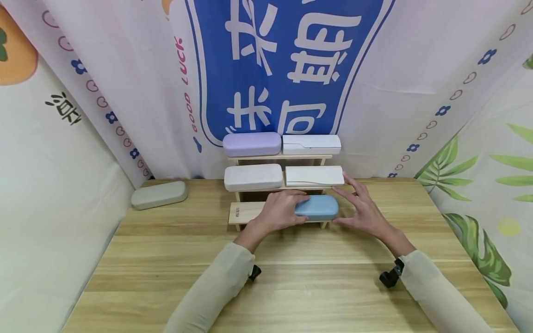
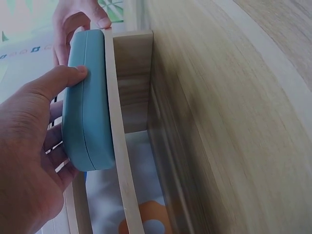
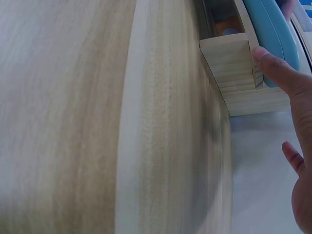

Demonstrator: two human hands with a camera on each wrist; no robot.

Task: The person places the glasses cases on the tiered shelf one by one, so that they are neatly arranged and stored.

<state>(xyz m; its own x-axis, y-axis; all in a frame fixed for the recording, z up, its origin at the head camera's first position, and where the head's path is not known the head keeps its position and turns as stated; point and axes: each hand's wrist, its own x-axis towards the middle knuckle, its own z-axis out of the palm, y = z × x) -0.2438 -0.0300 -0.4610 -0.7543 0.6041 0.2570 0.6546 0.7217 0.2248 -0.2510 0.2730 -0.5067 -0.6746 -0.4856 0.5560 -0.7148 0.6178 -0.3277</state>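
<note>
A blue glasses case lies on the right part of the lowest tier of a small wooden stepped shelf. My left hand grips the case at its left end; in the left wrist view, the thumb is on its front and the fingers go behind it. At the right end of the shelf is my right hand, with its fingers spread. In the right wrist view, its thumb touches the corner of the lowest tier, close to the case.
The middle tier carries a pale grey case and a white case. On the top tier sit a lilac case and another white case. A grey-green case lies at the table's back left. Printed curtains hang behind.
</note>
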